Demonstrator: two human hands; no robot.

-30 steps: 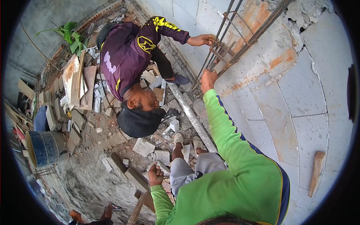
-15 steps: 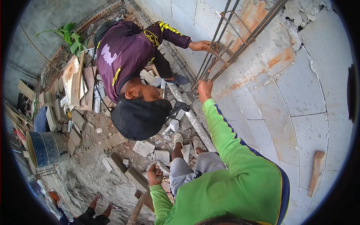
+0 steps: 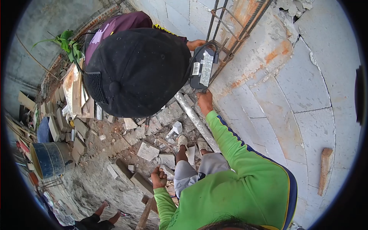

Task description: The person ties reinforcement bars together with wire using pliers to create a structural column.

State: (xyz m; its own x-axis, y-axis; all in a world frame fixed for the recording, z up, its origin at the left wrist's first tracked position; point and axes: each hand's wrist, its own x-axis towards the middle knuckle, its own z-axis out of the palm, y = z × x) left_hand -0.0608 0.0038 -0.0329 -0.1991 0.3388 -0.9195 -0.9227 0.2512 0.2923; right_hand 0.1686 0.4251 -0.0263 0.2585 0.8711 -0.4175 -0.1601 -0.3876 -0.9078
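Note:
My right hand (image 3: 205,100), closed, reaches up to the lower end of a rebar cage (image 3: 249,30). A dark box with a barcode label (image 3: 201,69), by the co-worker's cap, hides its fingertips and what they grip. My left hand (image 3: 158,178) is curled into a fist over the rubble, low and left of my right hand; any contents are hidden. Across the cage, a co-worker's hand (image 3: 196,45) is at the bars above the box. The black cap (image 3: 134,73) covers much of the co-worker's body.
Pale block wall (image 3: 283,103) rises on the right, with a piece of wood (image 3: 325,170) against it. A long pale beam (image 3: 197,122) crosses the broken blocks near my feet. Boards (image 3: 78,96) and a blue drum (image 3: 48,159) are at left; another person's legs (image 3: 105,214) show at lower left.
The co-worker's head has moved up and closer to the camera, and the box now covers part of the cage. My right hand is slightly lower; my left hand stays nearly in place.

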